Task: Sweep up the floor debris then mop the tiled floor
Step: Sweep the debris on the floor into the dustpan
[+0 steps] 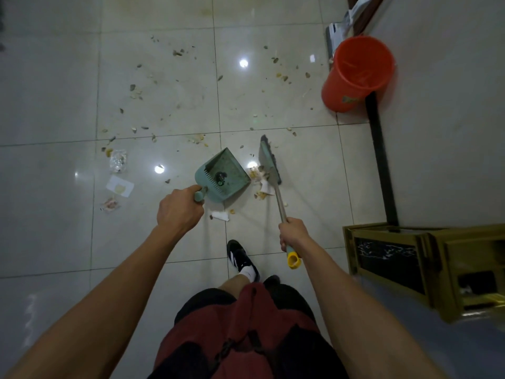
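**Sweeping stage, mopping not yet begun**

Gripping the green plastic dustpan [222,170] by its stub handle, left hand [179,210] curled fully round it. Clasping the broom [269,165] on its metal shaft, right hand [293,233] wrapped tight above the yellow cap. Herding a small heap of crumbs and torn paper [259,184] between bristles and pan lip. Probably needing a short stroke toward nine o'clock into the pan. Leaving scattered debris [175,86] on the glossy tiled floor [54,105] toward twelve; orange bucket [358,72] standing at two o'clock.
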